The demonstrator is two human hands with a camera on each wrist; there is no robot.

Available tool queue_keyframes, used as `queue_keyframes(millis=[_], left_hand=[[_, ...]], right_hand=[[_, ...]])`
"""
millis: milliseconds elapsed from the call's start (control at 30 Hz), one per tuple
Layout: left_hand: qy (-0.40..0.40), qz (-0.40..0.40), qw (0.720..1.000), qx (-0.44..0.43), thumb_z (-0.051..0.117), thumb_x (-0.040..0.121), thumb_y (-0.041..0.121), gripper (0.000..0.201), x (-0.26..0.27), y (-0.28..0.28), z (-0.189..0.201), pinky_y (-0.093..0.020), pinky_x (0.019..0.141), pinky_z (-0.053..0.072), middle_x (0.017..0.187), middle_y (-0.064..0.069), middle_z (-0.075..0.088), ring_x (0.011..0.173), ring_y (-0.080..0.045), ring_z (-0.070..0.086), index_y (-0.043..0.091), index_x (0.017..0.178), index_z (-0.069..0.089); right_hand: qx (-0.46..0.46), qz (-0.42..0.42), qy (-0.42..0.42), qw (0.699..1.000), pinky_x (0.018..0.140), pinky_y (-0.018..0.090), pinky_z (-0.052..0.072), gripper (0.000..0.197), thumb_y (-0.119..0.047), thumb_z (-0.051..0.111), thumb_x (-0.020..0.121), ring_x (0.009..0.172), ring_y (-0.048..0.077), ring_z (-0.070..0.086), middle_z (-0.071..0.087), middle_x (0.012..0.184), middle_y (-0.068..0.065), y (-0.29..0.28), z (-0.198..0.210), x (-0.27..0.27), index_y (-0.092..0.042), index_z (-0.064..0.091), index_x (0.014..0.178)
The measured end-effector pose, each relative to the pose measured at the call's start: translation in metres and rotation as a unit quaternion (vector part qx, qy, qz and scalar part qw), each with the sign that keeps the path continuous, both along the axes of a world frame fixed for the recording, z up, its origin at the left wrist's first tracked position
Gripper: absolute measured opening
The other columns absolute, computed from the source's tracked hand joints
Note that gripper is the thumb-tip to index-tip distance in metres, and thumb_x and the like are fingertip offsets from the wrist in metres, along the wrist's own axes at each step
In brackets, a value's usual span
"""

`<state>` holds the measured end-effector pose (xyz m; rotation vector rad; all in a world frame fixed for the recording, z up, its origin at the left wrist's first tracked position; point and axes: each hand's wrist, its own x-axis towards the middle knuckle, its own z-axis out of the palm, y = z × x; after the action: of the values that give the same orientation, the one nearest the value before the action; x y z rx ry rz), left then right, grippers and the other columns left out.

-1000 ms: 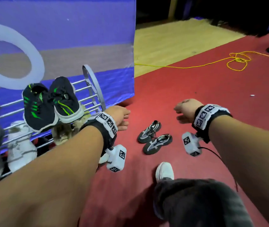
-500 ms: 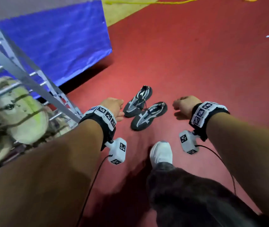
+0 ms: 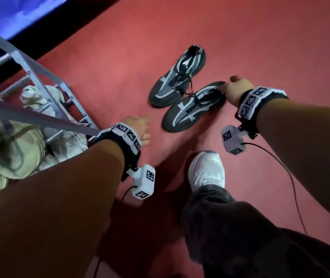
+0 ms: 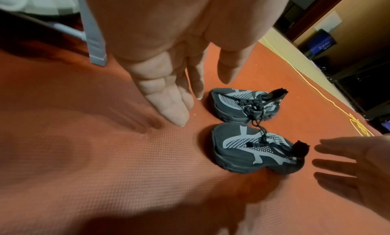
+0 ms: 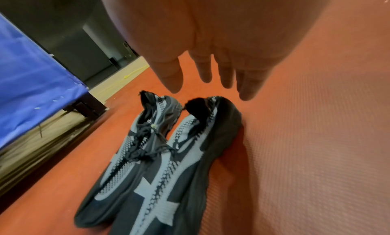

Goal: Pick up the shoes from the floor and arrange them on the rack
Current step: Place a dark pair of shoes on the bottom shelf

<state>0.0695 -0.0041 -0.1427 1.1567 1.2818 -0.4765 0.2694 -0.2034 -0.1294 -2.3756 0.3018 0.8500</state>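
A: Head view: 2 dark shoes (image 3: pixel 177 77) side by side on red floor (image 3: pixel 280 47), beside the rack (image 3: pixel 39 77).

B: Right hand (image 3: pixel 237 91) by nearer shoe's heel, fingers straight, empty. Left hand (image 3: pixel 138 127) fingers spread, empty.

Both bare forearms reach forward and down, each with a marker-covered band at the wrist. The left hand (image 3: pixel 140 127) hangs low with its fingers (image 4: pixel 168 108) straight, held together and pointing downward, gripping nothing. The right hand (image 3: pixel 235 89) is stretched farther out with its fingers (image 5: pixel 246 87) extended and slightly spread, thumb apart from them, also holding nothing; the person's right leg and foot are planted between the two arms.
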Motion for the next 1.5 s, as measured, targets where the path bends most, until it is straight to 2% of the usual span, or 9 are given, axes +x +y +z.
queue_keyframes(millis=[100, 233, 333, 433, 667, 867, 1100, 1333, 1500], left_hand=[[0.005, 0.005, 1.0, -0.014, 0.053, 0.102, 0.025, 0.03, 0.005, -0.002, -0.013, -0.037, 0.067, 0.054, 0.138, -0.01, 0.056, 0.096, -0.026, 0.061, 0.017, 0.13, 0.057], [0.012, 0.03, 0.998, -0.052, 0.054, 0.101, 0.026, 0.034, 0.008, -0.012, -0.028, -0.037, 0.068, 0.053, 0.107, -0.002, 0.058, 0.087, -0.024, 0.052, 0.018, 0.134, 0.059], [0.011, 0.043, 0.995, -0.089, 0.059, 0.098, 0.033, 0.047, 0.01, -0.025, -0.034, -0.043, 0.078, 0.051, 0.141, -0.004, 0.051, 0.117, -0.033, 0.057, 0.022, 0.143, 0.05], [0.015, 0.039, 0.997, -0.071, 0.067, 0.092, 0.041, 0.058, 0.013, -0.032, -0.038, -0.042, 0.079, 0.051, 0.151, -0.005, 0.046, 0.126, -0.034, 0.054, 0.022, 0.144, 0.048], [-0.011, 0.063, 0.998, -0.025, 0.067, 0.09, 0.04, 0.037, 0.012, -0.03, -0.041, -0.033, 0.075, 0.053, 0.113, -0.007, 0.069, 0.092, -0.024, 0.064, 0.017, 0.119, 0.065], [-0.107, 0.145, 0.982, 0.064, 0.068, 0.088, 0.012, 0.01, 0.004, -0.007, -0.013, -0.032, 0.059, 0.06, 0.066, -0.001, 0.073, 0.079, -0.023, 0.076, 0.013, 0.08, 0.063], [-0.236, 0.22, 0.939, 0.117, 0.077, 0.082, 0.014, 0.019, 0.021, 0.021, 0.052, -0.042, 0.06, 0.062, 0.082, -0.014, 0.073, 0.074, -0.03, 0.073, 0.017, 0.085, 0.058], [-0.293, 0.173, 0.935, 0.101, 0.077, 0.079, 0.002, 0.045, 0.033, 0.021, 0.05, -0.056, 0.09, 0.057, 0.116, -0.022, 0.07, 0.105, -0.041, 0.069, 0.013, 0.119, 0.061], [-0.222, 0.06, 0.967, 0.114, 0.082, 0.065, 0.009, 0.047, 0.024, 0.006, 0.009, -0.039, 0.077, 0.059, 0.093, 0.0, 0.076, 0.089, -0.023, 0.073, 0.026, 0.103, 0.06]], right_hand=[[0.021, -0.024, 0.01, 0.999, 0.095, 0.023, 0.042, 0.062, -0.022, 0.059, 0.1, 0.128, 0.025, 0.056, 0.055, 0.141, 0.008, -0.006, -0.021, -0.007, -0.013, 0.036, 0.157], [0.016, -0.021, -0.004, 1.0, 0.085, 0.029, 0.054, 0.065, -0.022, 0.069, 0.093, 0.105, 0.022, 0.063, 0.063, 0.126, 0.001, -0.013, -0.036, -0.01, -0.021, 0.044, 0.153], [0.011, -0.02, 0.005, 1.0, 0.103, 0.042, 0.053, 0.084, -0.039, 0.072, 0.083, 0.113, 0.029, 0.066, 0.063, 0.134, 0.009, -0.019, -0.047, -0.002, -0.026, 0.035, 0.157], [0.01, -0.012, 0.023, 1.0, 0.096, 0.038, 0.055, 0.071, -0.031, 0.068, 0.086, 0.108, 0.029, 0.066, 0.067, 0.126, 0.011, -0.019, -0.044, -0.004, -0.023, 0.043, 0.152], [0.02, -0.044, 0.027, 0.998, 0.056, 0.025, 0.041, 0.057, -0.036, 0.072, 0.089, 0.091, 0.028, 0.061, 0.066, 0.117, 0.013, -0.008, -0.049, -0.015, -0.003, 0.053, 0.132], [0.087, -0.106, 0.086, 0.987, 0.083, 0.049, 0.062, 0.039, -0.035, 0.077, 0.084, 0.082, 0.033, 0.073, 0.074, 0.095, 0.013, 0.012, -0.045, -0.032, -0.004, 0.068, 0.105], [0.131, -0.042, 0.259, 0.956, 0.047, 0.031, 0.058, 0.014, -0.02, 0.057, 0.1, 0.057, 0.028, 0.065, 0.064, 0.087, 0.013, 0.047, -0.04, -0.071, -0.007, 0.061, 0.103], [0.177, 0.024, 0.341, 0.923, 0.089, 0.045, 0.056, 0.029, -0.011, 0.053, 0.101, 0.077, 0.028, 0.066, 0.062, 0.109, 0.018, 0.071, -0.042, -0.092, -0.003, 0.057, 0.129], [0.102, 0.151, 0.359, 0.915, 0.079, 0.035, 0.057, 0.011, -0.01, 0.058, 0.099, 0.09, 0.027, 0.068, 0.07, 0.108, 0.013, 0.057, -0.047, -0.096, -0.005, 0.066, 0.104]])
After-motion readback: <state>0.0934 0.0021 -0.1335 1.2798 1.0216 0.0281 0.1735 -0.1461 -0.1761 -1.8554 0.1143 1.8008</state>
